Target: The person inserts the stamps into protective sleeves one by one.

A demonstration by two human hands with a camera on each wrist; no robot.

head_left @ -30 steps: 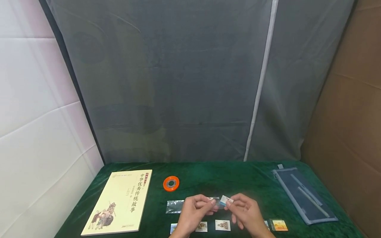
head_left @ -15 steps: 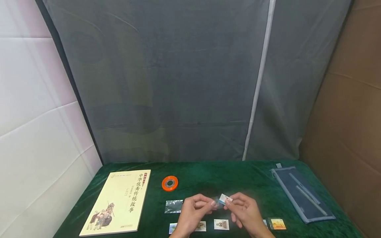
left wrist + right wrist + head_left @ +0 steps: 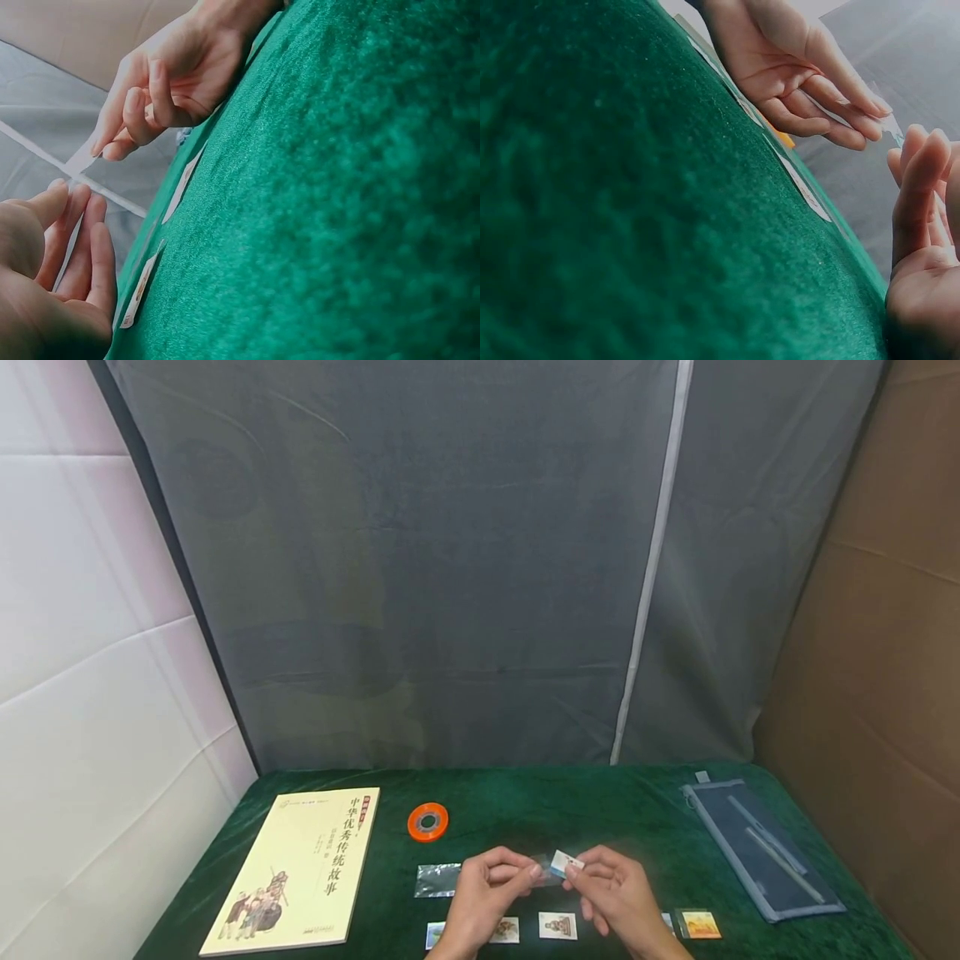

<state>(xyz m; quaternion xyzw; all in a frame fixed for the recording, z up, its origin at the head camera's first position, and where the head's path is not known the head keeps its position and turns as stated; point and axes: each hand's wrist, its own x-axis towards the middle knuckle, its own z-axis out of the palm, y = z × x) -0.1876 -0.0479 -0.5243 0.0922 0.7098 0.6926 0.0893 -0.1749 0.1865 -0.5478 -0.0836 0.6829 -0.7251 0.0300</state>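
Raised over the front of the table, my left hand (image 3: pixel 487 893) pinches a small clear plastic sleeve (image 3: pixel 545 870) between thumb and fingertips. My right hand (image 3: pixel 613 892) pinches a small stamp (image 3: pixel 564 863), white with a blue edge, by its corner. The stamp overlaps the sleeve's right end in the head view. In the left wrist view the fingertips of both hands come close together, the pale stamp (image 3: pixel 81 156) bridging them. Below them on the cloth lie a stamp with a seated figure (image 3: pixel 558 926) and a brown-toned stamp (image 3: pixel 507 931) partly behind my left hand.
Another clear sleeve (image 3: pixel 437 881) lies left of my hands, with a blue-green stamp (image 3: pixel 435 935) below it. An orange tape roll (image 3: pixel 428 822) sits behind. A yellow book (image 3: pixel 300 868) lies left, a zip pouch (image 3: pixel 765 852) right. Near my right wrist is an orange stamp (image 3: pixel 701 925).
The head view has shifted slightly. My hands stay in nearly the same place, and the stamp has tipped and moved a little left against the sleeve.
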